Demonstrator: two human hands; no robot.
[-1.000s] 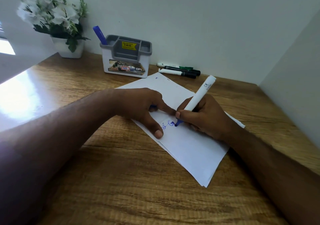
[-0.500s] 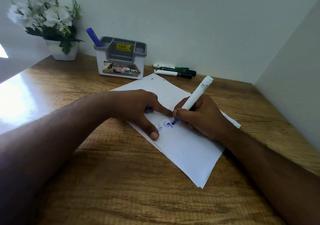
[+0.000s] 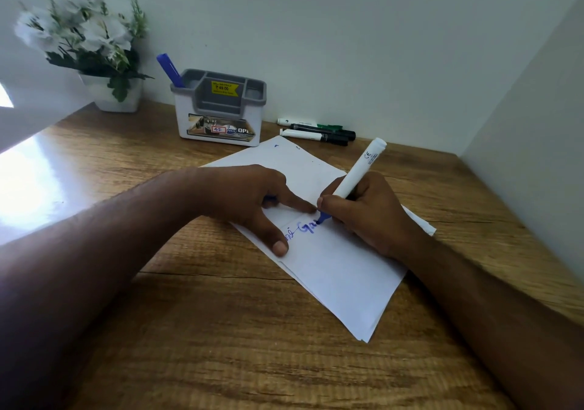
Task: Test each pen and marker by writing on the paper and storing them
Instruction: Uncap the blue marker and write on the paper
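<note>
Right hand (image 3: 369,213) closed around the marker (image 3: 357,175), tip on the paper (image 3: 341,270); the holder (image 3: 221,109) stands ahead-left by the desk's back edge.

Bare wooden desk (image 3: 221,346) lies open from 5 to 9 o'clock. At 12, the pen organizer (image 3: 221,109), three markers (image 3: 316,130) and flower pot (image 3: 110,93) line the back wall.

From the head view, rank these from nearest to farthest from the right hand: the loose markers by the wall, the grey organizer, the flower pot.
Measured from the right hand, which holds the white marker:
1. Loose markers, straight ahead by the back wall, slightly left.
2. Grey organizer, farther left along the wall.
3. Flower pot, far left corner.
</note>
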